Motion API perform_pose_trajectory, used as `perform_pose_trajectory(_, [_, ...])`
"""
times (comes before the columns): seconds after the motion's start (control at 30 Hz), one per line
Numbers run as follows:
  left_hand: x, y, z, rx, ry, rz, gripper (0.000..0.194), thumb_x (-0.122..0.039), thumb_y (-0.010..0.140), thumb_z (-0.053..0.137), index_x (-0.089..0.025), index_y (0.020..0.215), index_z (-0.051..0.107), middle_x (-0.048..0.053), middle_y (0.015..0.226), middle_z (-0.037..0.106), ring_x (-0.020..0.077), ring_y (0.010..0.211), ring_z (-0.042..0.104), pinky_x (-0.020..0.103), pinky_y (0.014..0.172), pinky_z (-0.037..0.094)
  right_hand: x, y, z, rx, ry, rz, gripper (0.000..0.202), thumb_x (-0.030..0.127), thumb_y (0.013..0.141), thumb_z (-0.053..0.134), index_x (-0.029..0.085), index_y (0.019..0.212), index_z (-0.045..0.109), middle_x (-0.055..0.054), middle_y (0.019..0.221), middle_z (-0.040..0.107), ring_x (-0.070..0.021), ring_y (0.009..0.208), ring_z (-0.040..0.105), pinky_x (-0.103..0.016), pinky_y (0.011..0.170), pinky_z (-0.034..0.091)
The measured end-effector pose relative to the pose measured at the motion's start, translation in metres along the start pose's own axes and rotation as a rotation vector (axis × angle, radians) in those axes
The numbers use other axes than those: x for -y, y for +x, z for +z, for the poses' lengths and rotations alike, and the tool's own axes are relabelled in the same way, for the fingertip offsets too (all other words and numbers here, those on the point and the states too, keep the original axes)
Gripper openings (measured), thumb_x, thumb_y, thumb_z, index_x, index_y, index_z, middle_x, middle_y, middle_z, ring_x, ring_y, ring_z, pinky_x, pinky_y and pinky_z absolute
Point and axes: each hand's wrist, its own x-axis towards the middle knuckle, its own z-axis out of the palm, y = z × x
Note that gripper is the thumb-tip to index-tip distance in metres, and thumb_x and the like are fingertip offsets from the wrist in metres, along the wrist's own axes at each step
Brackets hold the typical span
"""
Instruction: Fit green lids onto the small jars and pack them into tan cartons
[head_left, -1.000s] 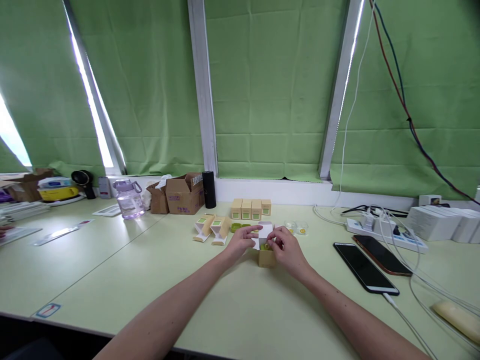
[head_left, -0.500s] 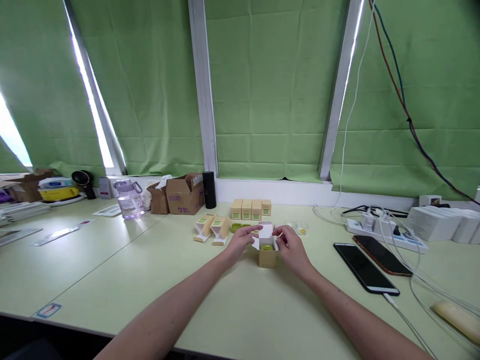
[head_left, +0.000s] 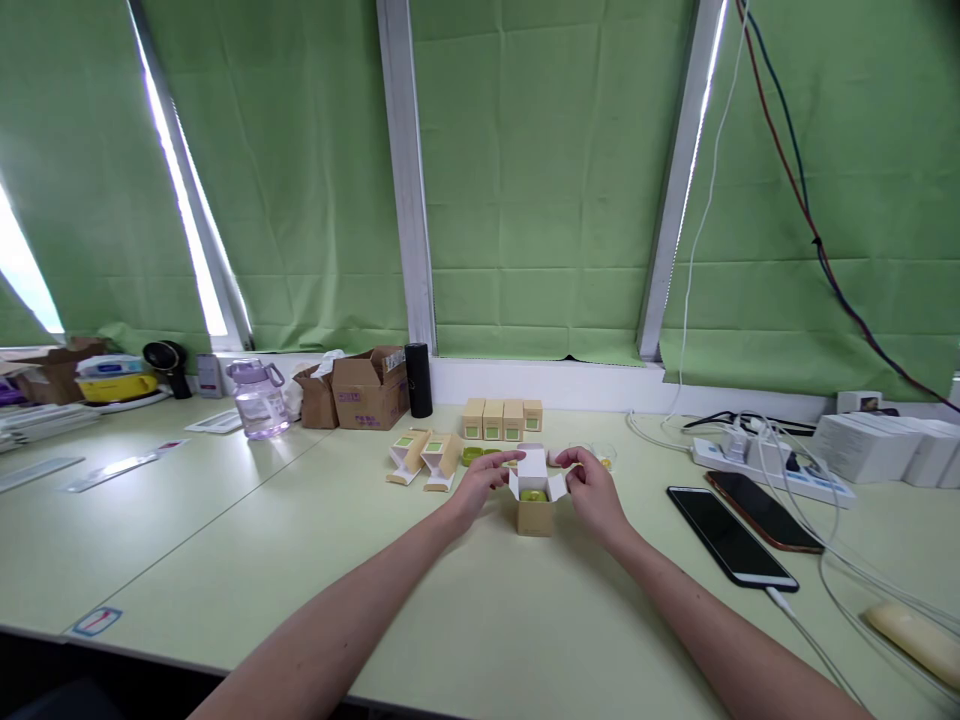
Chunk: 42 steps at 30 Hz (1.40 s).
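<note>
In front of me a small brown cardboard box (head_left: 535,519) stands upright with its white top flaps spread. A round yellow-green item (head_left: 533,495) sits inside it. My left hand (head_left: 481,488) is at the box's left side, fingers stretched out, index fingertip by the raised white lid (head_left: 532,464). My right hand (head_left: 592,492) is beside the right side flap (head_left: 556,487), fingers bent but apart; whether a fingertip touches the flap I cannot tell. Behind the hands lie green pieces (head_left: 472,455), partly hidden, and clear round plastic items (head_left: 604,456).
Several closed small boxes (head_left: 493,418) stand at the back, and two folded card pieces (head_left: 441,460) lie left of my hands. On the right are two phones (head_left: 731,535), a power strip (head_left: 780,470) and loose white cables. A water bottle (head_left: 259,400) and a carton (head_left: 370,390) stand at the left back.
My right hand has drawn slightly to the right, away from the box, and the side flaps now spread further outward. My left hand has hardly moved.
</note>
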Motion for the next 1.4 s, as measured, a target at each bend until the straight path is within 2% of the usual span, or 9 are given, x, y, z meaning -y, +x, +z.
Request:
perform_pose_trajectory(0.3, [-0.007, -0.007, 0.006, -0.019, 0.025, 0.02, 0.054, -0.024, 0.065, 0.061, -0.014, 0.116, 0.073, 0.003, 0.076, 0.067, 0.0192, 0.081, 0.055, 0.029, 0.077, 0.038, -0.005, 0.002, 0.004, -0.02, 0.206, 0.186, 0.034, 0.022, 0.059, 0.052, 0.021, 0.09, 0.064, -0.004, 0.092, 0.065, -0.0145, 0.06, 0.051, -0.028, 0.055, 0.039])
perform_pose_trajectory(0.5, [-0.004, -0.006, 0.008, 0.001, 0.008, 0.036, 0.05, -0.028, 0.069, 0.067, -0.014, 0.117, 0.069, 0.0, 0.069, 0.062, 0.0186, 0.077, 0.056, 0.03, 0.077, 0.038, -0.002, 0.001, 0.006, 0.007, 0.244, 0.239, 0.042, 0.025, 0.053, 0.047, 0.021, 0.092, 0.062, -0.002, 0.089, 0.062, -0.0123, 0.054, 0.047, -0.027, 0.049, 0.037])
perform_pose_trajectory(0.67, [0.002, -0.005, 0.007, 0.046, -0.029, 0.046, 0.049, -0.03, 0.073, 0.073, -0.016, 0.119, 0.065, 0.004, 0.078, 0.07, 0.0206, 0.082, 0.065, 0.033, 0.083, 0.043, -0.002, -0.001, 0.008, 0.033, 0.285, 0.268, 0.049, 0.026, 0.049, 0.044, 0.021, 0.096, 0.06, -0.001, 0.09, 0.061, -0.0111, 0.053, 0.047, -0.025, 0.047, 0.036])
perform_pose_trajectory(0.83, [0.004, -0.007, 0.009, 0.044, -0.045, 0.032, 0.052, -0.036, 0.074, 0.082, -0.019, 0.119, 0.062, 0.004, 0.083, 0.072, 0.0221, 0.087, 0.069, 0.034, 0.087, 0.045, 0.0, -0.002, 0.008, 0.036, 0.308, 0.282, 0.048, 0.026, 0.051, 0.047, 0.022, 0.098, 0.058, 0.0, 0.089, 0.06, -0.0108, 0.051, 0.045, -0.025, 0.046, 0.034])
perform_pose_trajectory(1.03, [0.002, -0.01, 0.014, 0.07, -0.066, 0.019, 0.061, -0.044, 0.071, 0.087, -0.02, 0.118, 0.056, 0.004, 0.084, 0.071, 0.0203, 0.083, 0.067, 0.032, 0.082, 0.044, 0.011, -0.004, 0.007, 0.051, 0.327, 0.307, 0.044, 0.029, 0.055, 0.052, 0.023, 0.099, 0.057, 0.002, 0.087, 0.057, -0.0101, 0.049, 0.045, -0.025, 0.044, 0.035])
perform_pose_trajectory(1.23, [0.003, -0.012, 0.016, 0.065, -0.033, 0.017, 0.062, -0.044, 0.071, 0.086, -0.022, 0.118, 0.052, 0.002, 0.084, 0.069, 0.019, 0.081, 0.065, 0.03, 0.077, 0.042, 0.014, -0.007, 0.009, 0.047, 0.347, 0.295, 0.04, 0.028, 0.059, 0.054, 0.023, 0.099, 0.056, 0.002, 0.085, 0.058, -0.01, 0.048, 0.045, -0.025, 0.043, 0.034])
perform_pose_trajectory(1.4, [0.005, -0.01, 0.015, 0.072, -0.018, 0.034, 0.058, -0.039, 0.074, 0.083, -0.022, 0.118, 0.051, 0.001, 0.083, 0.068, 0.0188, 0.081, 0.065, 0.03, 0.077, 0.042, 0.013, -0.009, 0.011, 0.086, 0.327, 0.301, 0.041, 0.036, 0.065, 0.058, 0.024, 0.104, 0.053, 0.003, 0.086, 0.057, -0.0096, 0.048, 0.045, -0.025, 0.044, 0.034])
